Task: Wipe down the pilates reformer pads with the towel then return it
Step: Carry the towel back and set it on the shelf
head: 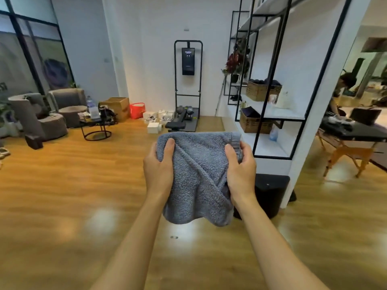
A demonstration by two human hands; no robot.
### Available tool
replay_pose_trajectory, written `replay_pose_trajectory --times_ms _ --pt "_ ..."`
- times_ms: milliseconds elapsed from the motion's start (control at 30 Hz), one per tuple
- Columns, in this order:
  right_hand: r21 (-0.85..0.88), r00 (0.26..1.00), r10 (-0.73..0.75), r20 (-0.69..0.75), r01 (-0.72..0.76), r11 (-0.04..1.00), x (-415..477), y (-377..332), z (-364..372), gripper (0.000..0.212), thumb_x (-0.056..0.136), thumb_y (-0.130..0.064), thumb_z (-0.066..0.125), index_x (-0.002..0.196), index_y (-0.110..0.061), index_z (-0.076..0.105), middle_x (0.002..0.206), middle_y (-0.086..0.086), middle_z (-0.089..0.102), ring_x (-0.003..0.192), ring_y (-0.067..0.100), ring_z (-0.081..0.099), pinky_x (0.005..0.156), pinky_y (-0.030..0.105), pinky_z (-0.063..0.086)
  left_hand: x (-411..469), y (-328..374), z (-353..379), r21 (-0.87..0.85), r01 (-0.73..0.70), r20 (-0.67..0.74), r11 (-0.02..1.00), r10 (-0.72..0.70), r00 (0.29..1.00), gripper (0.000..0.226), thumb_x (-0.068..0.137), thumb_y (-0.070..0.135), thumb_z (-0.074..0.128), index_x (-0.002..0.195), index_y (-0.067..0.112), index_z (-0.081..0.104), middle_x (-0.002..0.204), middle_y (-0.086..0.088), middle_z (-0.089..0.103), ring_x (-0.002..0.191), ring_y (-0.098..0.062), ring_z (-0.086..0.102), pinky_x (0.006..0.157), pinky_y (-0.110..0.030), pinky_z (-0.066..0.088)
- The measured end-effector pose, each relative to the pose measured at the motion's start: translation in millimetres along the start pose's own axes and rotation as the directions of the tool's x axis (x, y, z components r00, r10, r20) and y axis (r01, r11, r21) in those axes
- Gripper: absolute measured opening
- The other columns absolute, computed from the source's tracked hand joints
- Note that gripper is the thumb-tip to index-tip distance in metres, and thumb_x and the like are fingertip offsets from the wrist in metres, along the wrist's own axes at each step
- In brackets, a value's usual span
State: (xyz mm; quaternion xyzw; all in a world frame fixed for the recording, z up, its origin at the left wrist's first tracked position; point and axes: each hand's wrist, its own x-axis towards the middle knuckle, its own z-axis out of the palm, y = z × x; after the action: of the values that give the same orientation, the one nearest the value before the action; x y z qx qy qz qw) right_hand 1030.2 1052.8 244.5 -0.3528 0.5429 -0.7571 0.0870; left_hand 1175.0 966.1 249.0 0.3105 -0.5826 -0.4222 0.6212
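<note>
— So, what is seen from the head camera?

— A blue-grey towel point(196, 176) is held up in the air, out in front, over the wooden floor point(62, 185). It is gripped near its top by both hands — the left hand point(160, 164) on one side, the right hand point(240, 166) on the other. The fingers of each hand are closed tight on the cloth, with the thumbs laid on the front.

— Is a reformer pad being wiped?

— No pad is touched by the towel, and no reformer can be clearly told apart in this view. A shelf unit point(272, 118) with woven baskets point(261, 92) is seen just to the right.

— Which step is it, then?

— It cannot be told for sure. The towel is likely being carried — either to the pads or back to be put away.

— What is needed next?

— The towel must be brought to its place and kept folded.
</note>
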Motion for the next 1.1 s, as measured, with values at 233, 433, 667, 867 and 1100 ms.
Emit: replay_pose_trajectory --times_ms 233,433,667,867,1100 --pt "-0.031 0.999 0.028 -0.031 -0.029 0.999 189.7 106.6 97.4 0.022 0.091 -0.038 0.061 0.113 -0.035 0.059 0.103 -0.013 0.069 0.095 0.000 0.065 0.084 0.027 0.052 199.8 -118.6 84.9 -0.030 0.042 0.037 0.999 -0.040 0.999 0.024 0.094 0.041 0.058 0.103 0.021 0.068 0.090 0.007 0.070 0.085 -0.010 0.064 0.081 -0.039 0.050" --pt "0.019 0.999 0.026 -0.020 -0.025 1.000 345.2 227.4 185.9 0.023 0.088 -0.041 0.061 0.111 -0.037 0.059 0.107 -0.010 0.068 0.098 0.002 0.065 0.084 0.029 0.053 364.0 -229.5 149.4 0.006 0.040 0.020 0.999 -0.040 0.999 0.027 0.093 0.043 0.058 0.100 0.019 0.068 0.083 0.010 0.069 0.080 -0.005 0.064 0.072 -0.029 0.050" --pt "0.063 0.997 0.063 -0.040 -0.061 0.996 527.4 327.0 286.3 0.035 0.086 -0.043 0.061 0.117 -0.026 0.060 0.105 -0.006 0.070 0.099 0.010 0.066 0.089 0.039 0.055 556.9 -325.8 224.7 0.051 0.023 0.039 0.998 -0.025 0.999 0.027 0.094 0.043 0.057 0.093 0.018 0.067 0.080 0.012 0.068 0.077 -0.002 0.061 0.070 -0.026 0.048" --pt "0.021 0.991 0.048 -0.122 -0.046 0.999 661.9 419.9 353.3 0.036 0.085 -0.046 0.062 0.116 -0.028 0.059 0.106 -0.010 0.070 0.100 0.007 0.067 0.087 0.035 0.056 711.4 -435.3 295.1 0.010 0.024 0.136 1.000 -0.025 0.990 0.033 0.091 0.051 0.056 0.089 0.019 0.063 0.081 0.009 0.064 0.073 0.001 0.058 0.066 -0.020 0.045" --pt "-0.068 0.957 0.004 -0.292 -0.025 0.997 803.2 497.4 383.6 0.017 0.091 -0.036 0.063 0.106 -0.041 0.058 0.099 -0.027 0.067 0.095 -0.005 0.064 0.075 0.012 0.051 851.8 -534.4 414.7 -0.051 0.094 0.312 0.994 -0.074 0.947 0.026 0.091 0.050 0.056 0.076 0.029 0.058 0.074 0.010 0.060 0.064 0.007 0.053 0.061 -0.016 0.045"
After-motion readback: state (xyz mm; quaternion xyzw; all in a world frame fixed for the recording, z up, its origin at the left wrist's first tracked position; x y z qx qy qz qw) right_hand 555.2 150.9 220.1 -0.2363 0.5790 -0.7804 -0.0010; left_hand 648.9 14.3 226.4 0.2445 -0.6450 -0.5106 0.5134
